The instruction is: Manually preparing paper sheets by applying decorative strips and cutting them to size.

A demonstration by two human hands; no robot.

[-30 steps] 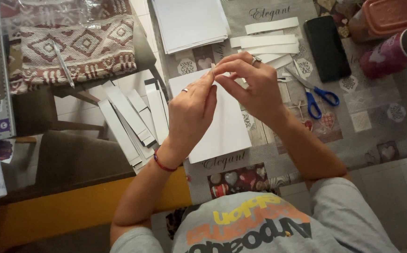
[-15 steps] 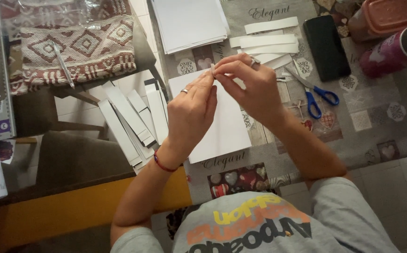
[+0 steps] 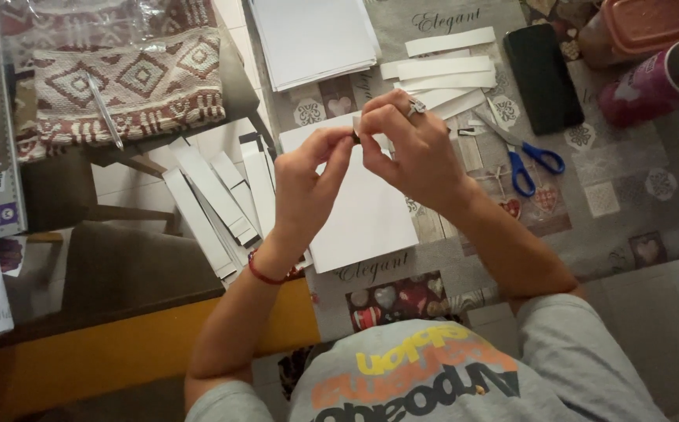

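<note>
Pinching a small folded bit of paper (image 3: 356, 130) between thumb and fingertips, your left hand (image 3: 308, 184) and right hand (image 3: 413, 148) meet just above the white sheet (image 3: 363, 211) that lies on the worktop (image 3: 613, 234). Both hands are closed on that little piece, the fingers curled tight around it, so most of it is hidden and you cannot tell its full shape. A ring (image 3: 416, 107) sits on your right hand and a red band (image 3: 265, 275) circles your left wrist. Beyond the white sheet lie several cut paper strips (image 3: 445, 70), and further beyond it a stack of white paper (image 3: 312, 39). To the sheet's right rest blue-handled scissors (image 3: 523, 156), with a black phone (image 3: 544, 78) beyond them and a pink cup (image 3: 656, 82) further right. To the sheet's left more strips (image 3: 214, 203) fan out over the worktop's edge. By the look of it, you are in the middle of creasing or rolling the piece, and the fold seems barely started. Pressing it further would call for a steady grip and small, even pressure from both thumbs, so the paper does not slip or crease askew.
</note>
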